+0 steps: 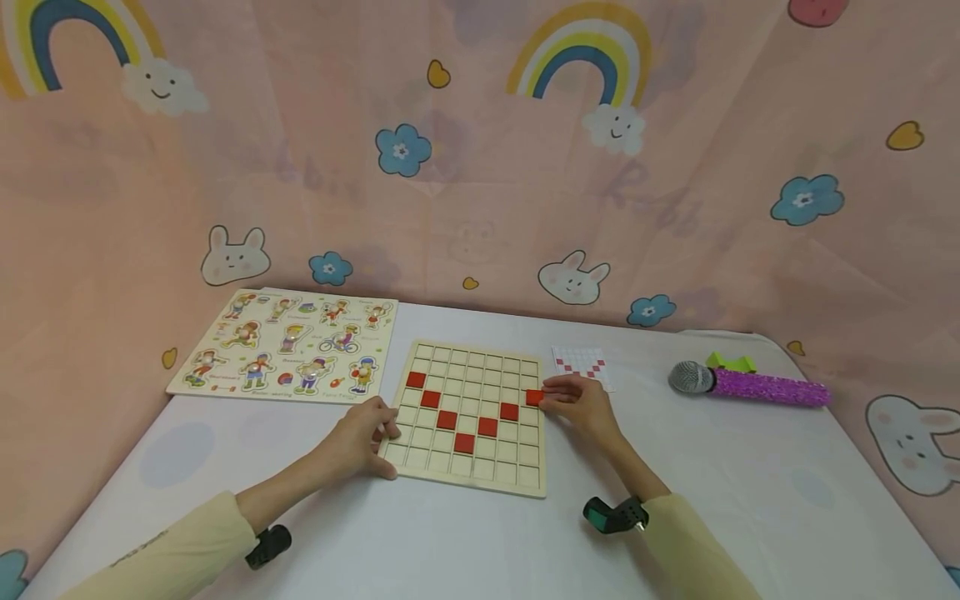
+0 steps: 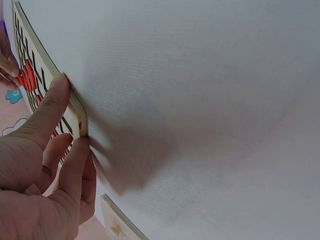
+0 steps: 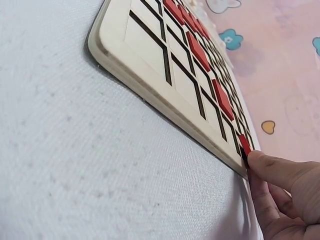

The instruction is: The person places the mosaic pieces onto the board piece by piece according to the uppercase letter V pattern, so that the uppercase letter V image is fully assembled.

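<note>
A wooden grid board (image 1: pixel 420 460) lies on the white table, with a V of red square tiles (image 1: pixel 464 443) on its pale cells. My left hand (image 1: pixel 358 437) holds the board by its near left corner, thumb on the near edge and fingers along the left side, as the left wrist view also shows. At the right edge, my right hand (image 1: pixel 583 407) pinches a red tile (image 1: pixel 534 397) at the upper right end of the V. In the right wrist view, the thumb (image 3: pixel 270 167) presses at this tile, with the other fingers beside the board's edge.
A small pattern card (image 1: pixel 581 360) with a red V lies just behind my right hand. To the left is a picture puzzle board (image 1: pixel 281 394) with cartoon figures. A purple glittery microphone (image 1: pixel 765 388) and a green block (image 1: pixel 738 363) lie at the right. A patterned pink cloth (image 1: pixel 480 217) hangs behind.
</note>
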`<action>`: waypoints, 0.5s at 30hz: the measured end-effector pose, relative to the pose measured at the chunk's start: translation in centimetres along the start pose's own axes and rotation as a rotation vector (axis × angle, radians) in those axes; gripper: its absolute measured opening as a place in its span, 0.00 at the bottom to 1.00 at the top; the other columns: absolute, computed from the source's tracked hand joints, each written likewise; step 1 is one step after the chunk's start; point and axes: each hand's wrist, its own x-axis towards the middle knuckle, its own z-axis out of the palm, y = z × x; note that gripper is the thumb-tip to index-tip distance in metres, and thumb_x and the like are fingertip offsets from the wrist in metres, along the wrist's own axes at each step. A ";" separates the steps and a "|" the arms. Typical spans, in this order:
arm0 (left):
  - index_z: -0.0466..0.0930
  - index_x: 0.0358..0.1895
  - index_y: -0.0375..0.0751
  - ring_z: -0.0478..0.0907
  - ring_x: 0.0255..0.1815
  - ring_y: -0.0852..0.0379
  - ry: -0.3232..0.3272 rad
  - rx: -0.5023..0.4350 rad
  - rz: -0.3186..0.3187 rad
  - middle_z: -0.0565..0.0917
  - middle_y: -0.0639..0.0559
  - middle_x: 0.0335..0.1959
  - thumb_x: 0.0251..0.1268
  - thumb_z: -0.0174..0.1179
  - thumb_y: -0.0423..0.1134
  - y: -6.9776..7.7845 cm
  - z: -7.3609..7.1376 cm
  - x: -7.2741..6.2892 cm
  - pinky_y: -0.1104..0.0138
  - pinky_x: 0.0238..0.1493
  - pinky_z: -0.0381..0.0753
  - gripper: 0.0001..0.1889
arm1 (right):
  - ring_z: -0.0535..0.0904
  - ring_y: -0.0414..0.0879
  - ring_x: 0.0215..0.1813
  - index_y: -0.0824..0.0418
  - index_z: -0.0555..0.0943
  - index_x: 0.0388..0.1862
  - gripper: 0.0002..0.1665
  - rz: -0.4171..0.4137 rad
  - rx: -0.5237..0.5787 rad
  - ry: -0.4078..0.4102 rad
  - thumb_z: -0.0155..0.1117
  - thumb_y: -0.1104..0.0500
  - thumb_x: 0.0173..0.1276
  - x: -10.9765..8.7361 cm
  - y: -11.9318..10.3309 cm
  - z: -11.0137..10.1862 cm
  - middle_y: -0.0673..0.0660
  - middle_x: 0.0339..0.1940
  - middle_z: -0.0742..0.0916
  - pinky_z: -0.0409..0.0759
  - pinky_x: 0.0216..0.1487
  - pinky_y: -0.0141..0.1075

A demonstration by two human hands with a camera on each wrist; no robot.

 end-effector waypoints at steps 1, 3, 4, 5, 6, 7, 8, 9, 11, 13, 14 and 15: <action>0.80 0.37 0.31 0.70 0.37 0.55 -0.001 0.000 0.000 0.74 0.51 0.37 0.29 0.79 0.26 0.0 0.0 0.0 0.65 0.39 0.76 0.24 | 0.84 0.52 0.45 0.70 0.79 0.52 0.21 0.003 0.001 0.002 0.69 0.68 0.58 0.0 0.0 0.0 0.65 0.46 0.85 0.80 0.47 0.34; 0.80 0.34 0.33 0.70 0.38 0.55 -0.003 0.004 -0.002 0.74 0.51 0.38 0.29 0.79 0.26 0.1 0.0 0.0 0.65 0.39 0.77 0.22 | 0.84 0.52 0.44 0.70 0.79 0.52 0.21 0.006 0.004 0.003 0.69 0.68 0.58 0.0 -0.1 0.1 0.65 0.46 0.85 0.80 0.47 0.34; 0.79 0.33 0.33 0.70 0.38 0.55 -0.003 0.005 -0.002 0.74 0.50 0.39 0.29 0.79 0.26 0.1 0.0 0.0 0.65 0.39 0.77 0.22 | 0.84 0.52 0.44 0.70 0.79 0.52 0.21 0.006 0.005 0.002 0.69 0.68 0.58 0.0 -0.1 0.2 0.65 0.46 0.85 0.80 0.47 0.34; 0.79 0.32 0.34 0.71 0.38 0.55 -0.004 0.005 -0.001 0.75 0.50 0.39 0.29 0.79 0.26 0.1 0.0 0.0 0.65 0.39 0.77 0.21 | 0.84 0.52 0.44 0.70 0.79 0.52 0.21 0.005 0.005 0.003 0.69 0.68 0.58 0.0 -0.1 0.2 0.65 0.46 0.85 0.80 0.47 0.34; 0.79 0.32 0.34 0.71 0.38 0.55 -0.005 0.003 -0.001 0.75 0.49 0.40 0.29 0.79 0.26 0.1 0.0 0.0 0.65 0.39 0.77 0.21 | 0.84 0.52 0.44 0.70 0.79 0.52 0.21 0.003 0.006 0.005 0.70 0.69 0.58 -0.1 -0.2 0.2 0.65 0.46 0.86 0.80 0.47 0.34; 0.79 0.32 0.34 0.71 0.38 0.55 -0.006 0.003 0.001 0.75 0.49 0.40 0.29 0.79 0.26 0.1 0.0 0.0 0.65 0.39 0.77 0.21 | 0.85 0.52 0.44 0.70 0.79 0.52 0.21 0.001 0.006 0.005 0.70 0.69 0.58 -0.1 -0.2 0.3 0.65 0.46 0.86 0.80 0.47 0.34; 0.79 0.33 0.34 0.71 0.38 0.55 -0.006 0.001 0.003 0.75 0.50 0.40 0.29 0.79 0.26 0.1 0.0 0.0 0.65 0.39 0.77 0.21 | 0.85 0.52 0.44 0.70 0.79 0.52 0.21 -0.003 0.006 0.005 0.70 0.69 0.58 -0.1 -0.2 0.3 0.65 0.46 0.86 0.80 0.47 0.34; 0.79 0.33 0.33 0.71 0.38 0.55 -0.006 -0.002 0.005 0.75 0.50 0.39 0.29 0.79 0.26 0.0 0.0 0.0 0.65 0.39 0.77 0.22 | 0.85 0.52 0.44 0.70 0.79 0.52 0.21 -0.006 0.005 0.006 0.70 0.69 0.58 -0.1 -0.2 0.3 0.65 0.46 0.86 0.81 0.47 0.34; 0.80 0.35 0.32 0.71 0.38 0.55 -0.006 -0.005 0.010 0.74 0.50 0.38 0.29 0.79 0.26 0.0 0.0 0.0 0.65 0.39 0.77 0.23 | 0.85 0.52 0.43 0.70 0.80 0.52 0.21 -0.012 0.010 0.006 0.70 0.69 0.58 -0.1 -0.3 0.3 0.65 0.46 0.86 0.81 0.46 0.34; 0.80 0.35 0.32 0.71 0.38 0.55 -0.005 -0.005 0.014 0.74 0.50 0.38 0.29 0.79 0.26 0.0 0.0 0.0 0.65 0.39 0.77 0.23 | 0.85 0.52 0.43 0.71 0.79 0.52 0.22 -0.016 0.016 0.004 0.70 0.69 0.57 0.0 -0.3 0.3 0.65 0.46 0.86 0.81 0.46 0.33; 0.80 0.35 0.32 0.71 0.38 0.55 -0.004 -0.005 0.016 0.75 0.50 0.39 0.29 0.79 0.26 -0.1 0.0 0.0 0.65 0.39 0.77 0.23 | 0.85 0.52 0.44 0.71 0.79 0.52 0.22 -0.018 0.022 0.002 0.70 0.69 0.57 0.0 -0.3 0.3 0.65 0.46 0.86 0.81 0.45 0.33; 0.79 0.34 0.33 0.71 0.38 0.55 -0.003 -0.004 0.016 0.75 0.49 0.39 0.29 0.79 0.26 -0.1 -0.1 0.0 0.65 0.39 0.77 0.22 | 0.85 0.52 0.44 0.71 0.79 0.52 0.22 -0.018 0.030 -0.001 0.70 0.69 0.57 0.0 -0.3 0.3 0.65 0.46 0.86 0.81 0.45 0.33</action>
